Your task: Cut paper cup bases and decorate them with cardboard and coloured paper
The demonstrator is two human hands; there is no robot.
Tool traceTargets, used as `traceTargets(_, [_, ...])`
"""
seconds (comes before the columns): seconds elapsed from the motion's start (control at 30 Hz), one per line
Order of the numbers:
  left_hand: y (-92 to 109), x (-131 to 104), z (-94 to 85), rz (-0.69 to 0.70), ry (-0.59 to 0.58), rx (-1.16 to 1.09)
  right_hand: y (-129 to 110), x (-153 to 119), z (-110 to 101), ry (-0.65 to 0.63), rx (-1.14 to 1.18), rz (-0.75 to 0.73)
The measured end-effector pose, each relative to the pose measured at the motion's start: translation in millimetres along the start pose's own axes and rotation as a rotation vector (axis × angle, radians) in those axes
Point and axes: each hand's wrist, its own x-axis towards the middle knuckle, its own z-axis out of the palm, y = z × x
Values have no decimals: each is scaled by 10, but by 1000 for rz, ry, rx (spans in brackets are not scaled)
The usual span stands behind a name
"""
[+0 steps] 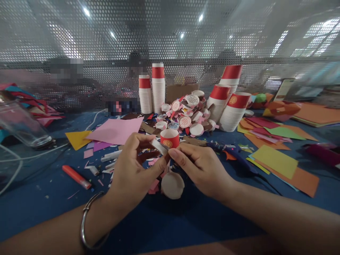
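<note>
My left hand (138,163) is closed round a small white round piece (159,146), which looks like a cut-off paper cup bottom, tilted between thumb and fingers. My right hand (202,166) pinches at the edge of that piece; a small dark sliver shows by its fingertips, too little to name. Just behind the fingertips stands a red paper cup (170,136) with a gold emblem. Another round white cup bottom (172,186) lies on the blue table below my hands, with pink paper scraps (153,187) beside it.
Behind the hands is a heap of cup bottoms (184,121) with pink tabs. Stacks of paper cups (158,92) stand on both sides of it. A glue gun (233,152) and coloured paper (276,161) lie right; a red marker (76,176) and glass jar (23,120) left.
</note>
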Motion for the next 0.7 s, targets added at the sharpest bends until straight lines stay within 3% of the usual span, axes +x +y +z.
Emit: traceTargets(0.7, [-40, -36, -17, 34, -27, 13, -14, -6, -4, -17, -9, -9])
